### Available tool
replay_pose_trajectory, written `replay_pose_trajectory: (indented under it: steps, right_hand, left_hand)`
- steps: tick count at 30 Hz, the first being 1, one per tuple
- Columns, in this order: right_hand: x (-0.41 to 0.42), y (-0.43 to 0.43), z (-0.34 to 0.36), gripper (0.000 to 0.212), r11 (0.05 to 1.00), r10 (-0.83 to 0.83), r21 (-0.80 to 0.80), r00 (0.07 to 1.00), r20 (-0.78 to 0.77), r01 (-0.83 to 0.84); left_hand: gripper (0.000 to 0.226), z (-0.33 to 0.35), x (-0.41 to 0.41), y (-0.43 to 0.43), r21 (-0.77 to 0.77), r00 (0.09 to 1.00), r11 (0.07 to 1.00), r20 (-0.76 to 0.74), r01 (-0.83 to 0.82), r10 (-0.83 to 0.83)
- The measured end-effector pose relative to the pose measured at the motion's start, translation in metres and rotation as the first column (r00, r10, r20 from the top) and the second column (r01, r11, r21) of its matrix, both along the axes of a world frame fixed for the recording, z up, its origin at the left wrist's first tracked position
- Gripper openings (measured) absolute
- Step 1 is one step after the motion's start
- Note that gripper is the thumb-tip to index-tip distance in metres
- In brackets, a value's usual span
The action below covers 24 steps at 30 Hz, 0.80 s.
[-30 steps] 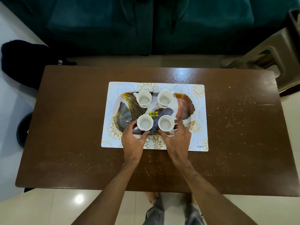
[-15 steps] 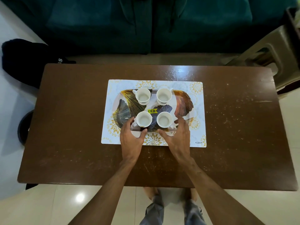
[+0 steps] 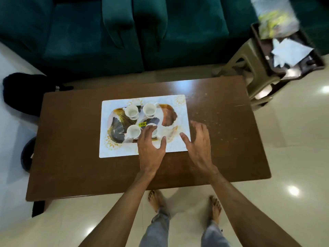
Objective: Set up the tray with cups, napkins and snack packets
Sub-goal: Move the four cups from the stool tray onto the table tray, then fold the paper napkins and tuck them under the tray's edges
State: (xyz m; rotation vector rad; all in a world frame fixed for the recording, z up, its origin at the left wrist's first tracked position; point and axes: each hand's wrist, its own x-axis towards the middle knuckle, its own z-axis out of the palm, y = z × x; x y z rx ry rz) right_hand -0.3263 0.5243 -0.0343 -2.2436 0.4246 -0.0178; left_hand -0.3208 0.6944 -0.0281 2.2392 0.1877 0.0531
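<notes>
A leaf-patterned tray (image 3: 169, 116) lies on a white placemat (image 3: 179, 143) on the brown table (image 3: 71, 157). Several white cups stand on it: two at the back (image 3: 131, 111) (image 3: 149, 110), one at the front left (image 3: 133, 131), and a front right cup (image 3: 154, 132) partly hidden by my fingers. My left hand (image 3: 151, 147) hovers open over the tray's front edge. My right hand (image 3: 199, 143) is open above the placemat's right edge, holding nothing. White napkins (image 3: 288, 52) and a snack packet (image 3: 274, 20) lie in a dark tray (image 3: 315, 57) on a stool at the far right.
A teal sofa (image 3: 124, 32) runs along the far side of the table. The plastic stool (image 3: 249, 68) stands beyond the table's right far corner. A black bag (image 3: 25, 91) lies on the floor at the left. My bare feet (image 3: 156, 202) are at the table's near edge.
Both hands have let go of the front cups and shifted right, fingers spread. The view has pulled back and swung right, bringing the stool with napkins and packet into sight.
</notes>
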Motion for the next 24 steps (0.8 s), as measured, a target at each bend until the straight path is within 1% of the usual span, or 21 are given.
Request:
replay_pose_trajectory:
  steps: [4,7,10,16,20,24]
  right_hand:
    - [-0.016,-0.081,0.041,0.056,1.000,0.012,0.000,1.000,0.017,-0.012]
    - [-0.032,-0.155,0.065,0.053,1.000,0.012,-0.016,0.999,0.039,-0.011]
    - [-0.053,-0.239,0.084,0.052,0.999,0.004,-0.041,0.999,0.053,-0.001]
    - [-0.067,-0.382,0.118,0.043,0.992,-0.021,-0.126,0.997,0.074,0.030]
    - [-0.058,-0.446,0.129,0.043,0.986,-0.047,-0.153,0.996,0.081,0.059]
    - [-0.025,-0.498,0.130,0.046,0.986,-0.036,-0.159,0.998,0.060,0.045]
  left_hand:
    - [0.049,0.034,-0.004,-0.082,0.023,0.994,0.994,0.025,0.107,-0.108]
    - [0.050,0.056,-0.013,-0.157,0.052,0.980,0.979,0.020,0.198,-0.199]
    - [0.050,0.074,-0.027,-0.243,0.049,0.964,0.963,0.007,0.265,-0.266]
    - [0.050,0.105,-0.033,-0.386,-0.021,0.943,0.943,0.014,0.332,-0.332]
    - [0.051,0.116,-0.014,-0.454,-0.050,0.926,0.925,-0.002,0.378,-0.378]
    - [0.050,0.113,0.023,-0.509,-0.052,0.925,0.924,0.015,0.380,-0.379]
